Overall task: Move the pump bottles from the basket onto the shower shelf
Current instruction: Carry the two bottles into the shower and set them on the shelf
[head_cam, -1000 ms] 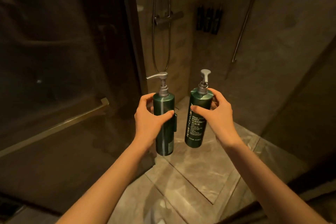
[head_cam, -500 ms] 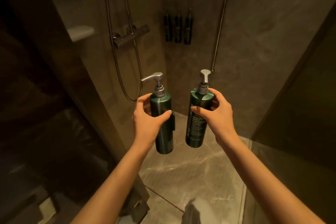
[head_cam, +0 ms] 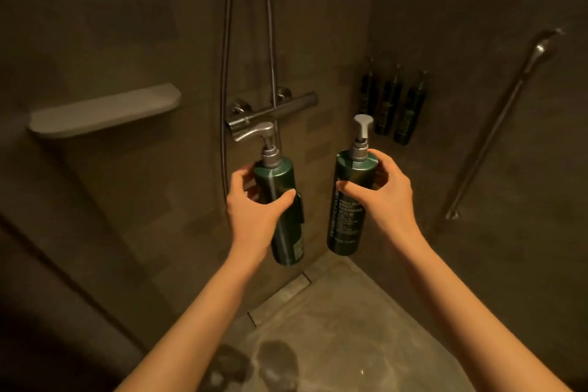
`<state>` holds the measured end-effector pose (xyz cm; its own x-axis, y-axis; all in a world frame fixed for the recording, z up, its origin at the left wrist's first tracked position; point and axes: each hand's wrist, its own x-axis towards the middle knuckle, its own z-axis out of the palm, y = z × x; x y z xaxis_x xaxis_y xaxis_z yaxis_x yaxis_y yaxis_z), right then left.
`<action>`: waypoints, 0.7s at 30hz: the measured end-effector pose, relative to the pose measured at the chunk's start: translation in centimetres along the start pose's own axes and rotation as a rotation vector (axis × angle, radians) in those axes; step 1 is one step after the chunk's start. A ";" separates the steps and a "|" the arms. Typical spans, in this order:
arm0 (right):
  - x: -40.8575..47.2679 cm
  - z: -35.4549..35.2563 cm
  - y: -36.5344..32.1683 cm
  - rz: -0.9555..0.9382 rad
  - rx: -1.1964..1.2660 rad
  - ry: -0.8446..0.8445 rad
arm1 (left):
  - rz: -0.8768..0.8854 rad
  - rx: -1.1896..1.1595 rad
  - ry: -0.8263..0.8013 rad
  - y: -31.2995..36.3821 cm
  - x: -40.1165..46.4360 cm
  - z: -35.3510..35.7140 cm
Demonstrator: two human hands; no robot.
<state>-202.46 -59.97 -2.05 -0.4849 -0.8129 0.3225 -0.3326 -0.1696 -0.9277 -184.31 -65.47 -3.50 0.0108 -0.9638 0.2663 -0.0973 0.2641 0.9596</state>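
I hold two dark green pump bottles upright in front of me inside the shower. My left hand [head_cam: 254,210] grips the left pump bottle [head_cam: 284,232] around its upper body, its silver pump head turned left. My right hand [head_cam: 381,197] grips the right pump bottle [head_cam: 345,226], which bears white lettering. The grey shower shelf [head_cam: 105,111] juts from the wall at upper left, well left of and above both bottles, with nothing on it. The basket is not in view.
A chrome shower mixer bar [head_cam: 273,113] with hose and riser pipes sits just behind the left bottle. Three dark bottles [head_cam: 391,105] hang on the right wall in the corner. A slanted grab rail [head_cam: 496,127] runs at far right. Wet stone floor [head_cam: 334,328] below.
The view has moved forward into the shower and swung left, bringing the shelf fully into sight. Both hands keep their grip on the bottles, now closer to the mixer bar.
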 end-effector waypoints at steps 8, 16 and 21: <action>12.6 5.2 -3.8 -0.184 0.137 -0.270 | 0.167 0.057 0.241 6.2 8.3 -0.3; 20.8 14.2 -9.4 -0.339 0.332 -0.474 | 0.349 0.149 0.434 10.2 17.6 -4.9; 25.2 20.2 -13.0 -0.427 0.413 -0.537 | 0.432 0.163 0.542 12.1 23.0 -8.3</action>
<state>-194.00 -89.53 14.34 0.1068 -0.7707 0.6282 -0.0246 -0.6336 -0.7732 -176.96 -84.14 14.98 0.4270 -0.6092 0.6682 -0.3514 0.5691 0.7434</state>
